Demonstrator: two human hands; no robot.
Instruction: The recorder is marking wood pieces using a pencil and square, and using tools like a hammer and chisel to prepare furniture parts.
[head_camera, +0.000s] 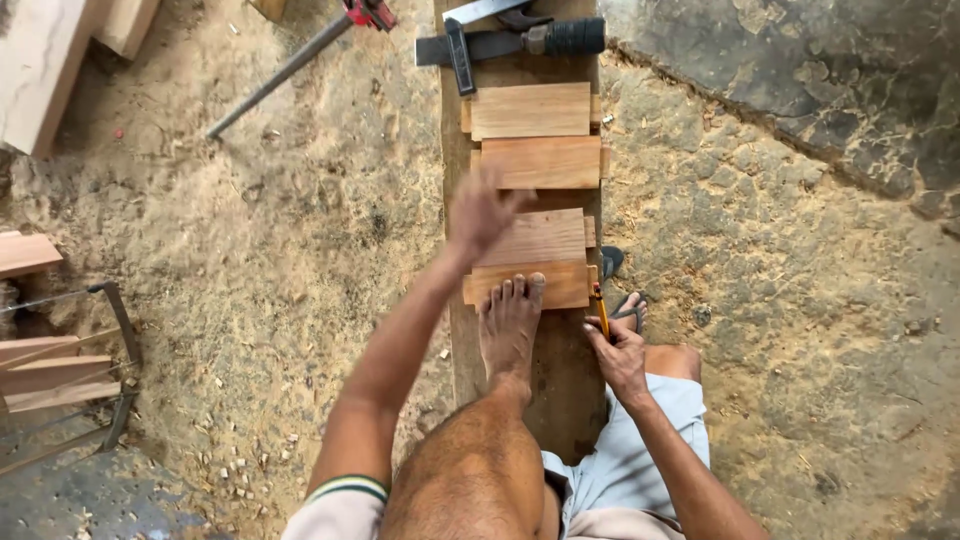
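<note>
My left hand (484, 210), fingers spread and blurred, hovers open over the third wooden block (538, 238) on the plank (560, 390). My right hand (620, 352) grips an orange pencil (600, 312) just beside the nearest block (555, 285), which my bare foot (510, 325) pins down. Beyond my left hand lie two more blocks (540, 162), then a try square (460, 55) and a hammer (520, 42).

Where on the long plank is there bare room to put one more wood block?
The plank is bare between the foot and the right hand holding a pencil. Further up it is crowded: four wood blocks in a row, then the hammer and square.
</note>
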